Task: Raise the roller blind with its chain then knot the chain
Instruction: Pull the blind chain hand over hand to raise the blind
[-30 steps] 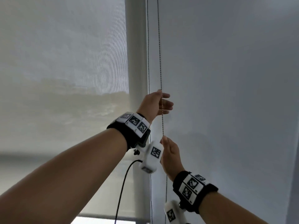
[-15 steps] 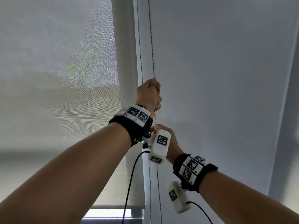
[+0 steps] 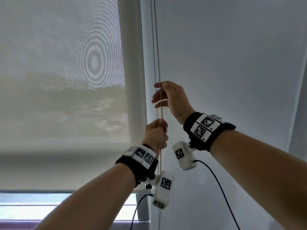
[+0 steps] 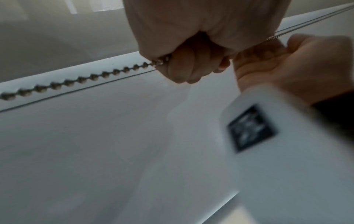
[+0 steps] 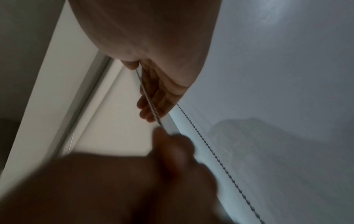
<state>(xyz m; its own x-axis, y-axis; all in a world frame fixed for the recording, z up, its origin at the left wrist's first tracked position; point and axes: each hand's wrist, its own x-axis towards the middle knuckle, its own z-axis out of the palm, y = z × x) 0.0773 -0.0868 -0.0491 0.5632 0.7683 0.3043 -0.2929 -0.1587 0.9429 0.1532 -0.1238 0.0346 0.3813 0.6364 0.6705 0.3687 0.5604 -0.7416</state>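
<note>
A metal bead chain [image 3: 157, 47] hangs in two strands along the left edge of the grey roller blind [image 3: 232, 72]. My left hand [image 3: 157, 133] grips one strand in a closed fist, and the beads run out of the fist [image 4: 80, 79] in the left wrist view. My right hand [image 3: 159, 84] is just above it. Its thumb and forefinger pinch the same strand while the other fingers [image 3: 157, 98] stay straight beside it. In the right wrist view the chain [image 5: 147, 97] runs from that pinch down to my blurred left hand [image 5: 172, 148].
A white frame post [image 3: 131, 63] stands left of the chain, with a translucent blind [image 3: 66, 80] beyond it. A bright strip of window [image 3: 49, 206] shows under that blind. Black cables [image 3: 216, 180] hang from the wrist cameras.
My left hand has come down the chain with its fist closed. My right hand has let go below and risen above the left hand to pinch the chain higher up.
</note>
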